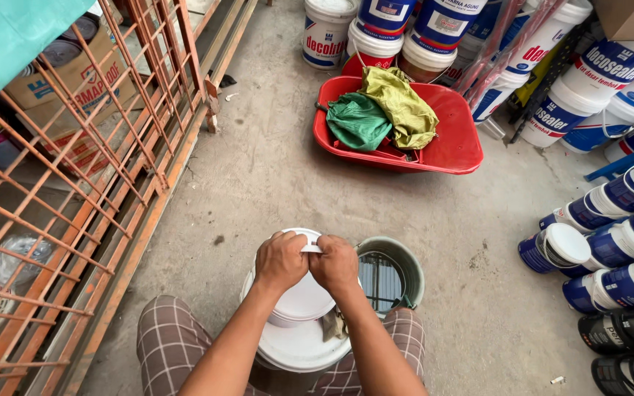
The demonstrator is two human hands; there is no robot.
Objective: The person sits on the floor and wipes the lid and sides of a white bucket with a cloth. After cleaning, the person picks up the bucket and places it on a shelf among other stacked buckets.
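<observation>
Seen from above, near the lower middle of the frame: left hand (280, 260) and right hand (335, 264) side by side, knuckles up, both closed in a tight grip on the far rim of a small white tub (304, 299). Tub stacked on a larger white pail (299, 348), between two knees in checked trousers (166, 341). Thumbs pressed close together at the rim, a bit of white edge showing between them. Just right of the tub, touching or nearly so, a grey-green bucket (405, 264) holding dark liquid with a reflection on it. A crumpled rag (332, 324) tucked low between pail and bucket. All of it on a bare concrete floor (258, 176). Farther up, centre right, a red tray (456, 143) with a green cloth (357, 121) and a yellow-green cloth (405, 106) heaped inside. Behind the tray and along the right edge, many white and blue paint pails (596, 81), some upright, some lying on their sides. Down the left side, an orange metal grille (97, 147), rusty in places, with cartons (60, 77) behind it.
</observation>
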